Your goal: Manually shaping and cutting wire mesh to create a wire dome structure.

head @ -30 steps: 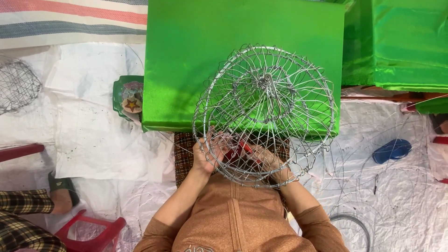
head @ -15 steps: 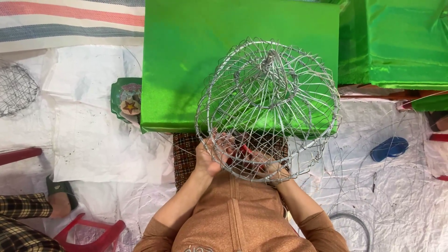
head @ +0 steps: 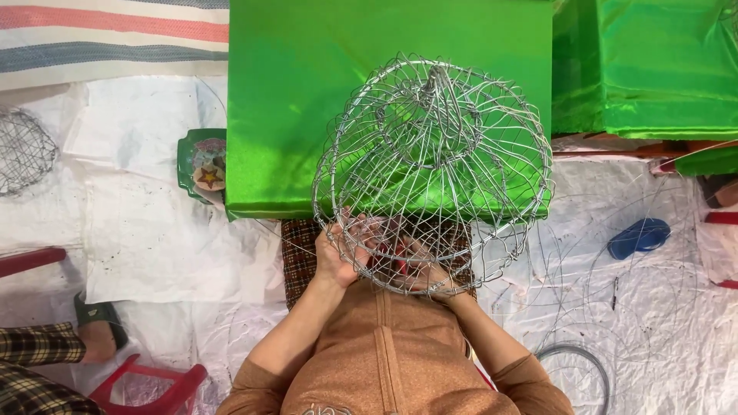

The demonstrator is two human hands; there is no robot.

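Silver wire forms a domed cage [head: 434,165] that fills the middle of the view, its peak pointing toward 12 o'clock and its open rim toward 6 o'clock, close to the person's chest. It is held up in front of a green cloth-covered surface [head: 307,100]. The left hand [head: 337,253] sits at the cage's 7 o'clock edge, fingers curled around the rim wires and closed on them. The right hand [head: 427,269] is at about 6 o'clock, partly behind the mesh; its fingers are bent in among the wires and something small and red shows beside them, but how tightly it grips I cannot tell.

At 3 o'clock from the cage a blue shoe [head: 639,237] lies on white sheeting [head: 146,230] spread over the floor, with loose wire loops around it. A coil of wire [head: 573,365] lies at 5 o'clock. At 9 o'clock a small green tray [head: 201,163] sits just beside the cloth's edge, and farther out a second wire cage [head: 24,151] rests at the left border. A red plastic stool [head: 150,380] stands at 8 o'clock, near another person's foot [head: 96,338].
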